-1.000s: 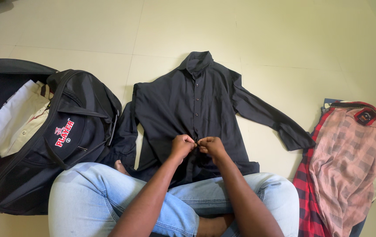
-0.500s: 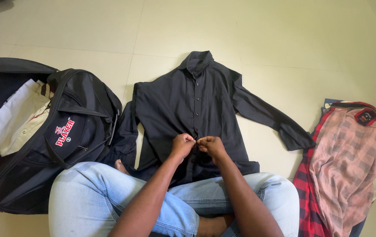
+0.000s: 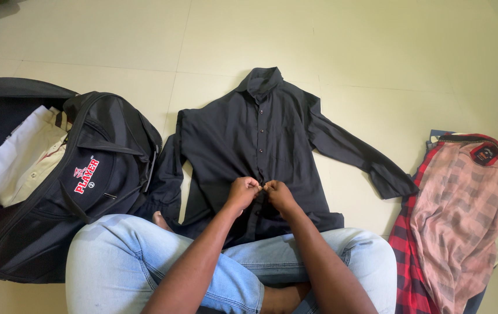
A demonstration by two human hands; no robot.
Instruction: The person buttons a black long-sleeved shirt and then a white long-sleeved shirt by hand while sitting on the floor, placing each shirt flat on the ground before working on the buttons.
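A black long-sleeved shirt (image 3: 243, 136) lies flat on the tiled floor, collar away from me, its front buttoned down the middle. My left hand (image 3: 241, 192) and my right hand (image 3: 280, 195) meet at the button strip low on the shirt, each pinching the cloth there with closed fingers. Their fingertips touch. The button between them is hidden. The shirt's hem rests against my crossed legs in light blue jeans (image 3: 121, 261).
An open black bag (image 3: 95, 168) with folded white and cream clothes (image 3: 19, 157) inside sits at my left, touching the shirt's sleeve. A pile of red and pink checked shirts (image 3: 458, 215) lies at my right. Pale floor tiles (image 3: 348, 40) stretch beyond the shirt.
My right hand has shifted slightly toward the left hand at the button strip. The shirt, the bag and the pile stay where they were.
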